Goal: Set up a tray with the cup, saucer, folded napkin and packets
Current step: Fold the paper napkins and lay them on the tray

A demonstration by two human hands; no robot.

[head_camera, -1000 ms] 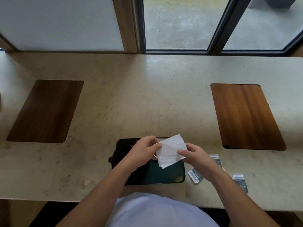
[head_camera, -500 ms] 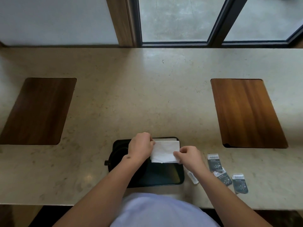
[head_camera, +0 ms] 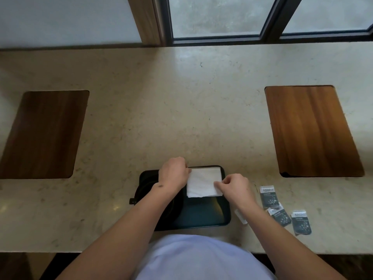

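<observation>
Across the middle of the frame runs a pale stone counter (head_camera: 181, 110) with a dark wooden inset (head_camera: 42, 134) at the left and a lighter one (head_camera: 310, 130) at the right; a window frame (head_camera: 218, 37) and a wall fill the top. At lower centre a dark tray (head_camera: 203, 215) sits near the counter's front edge, with a folded white napkin (head_camera: 202, 183) lying in its upper right part. Left hand (head_camera: 173, 174) pinches the napkin's upper left corner with curled fingers; right hand (head_camera: 235, 187) pinches its right edge near the lower corner. Several dark packets (head_camera: 268, 196) lie on the counter right of the tray. The left forearm hides most of a dark round item on the tray.
</observation>
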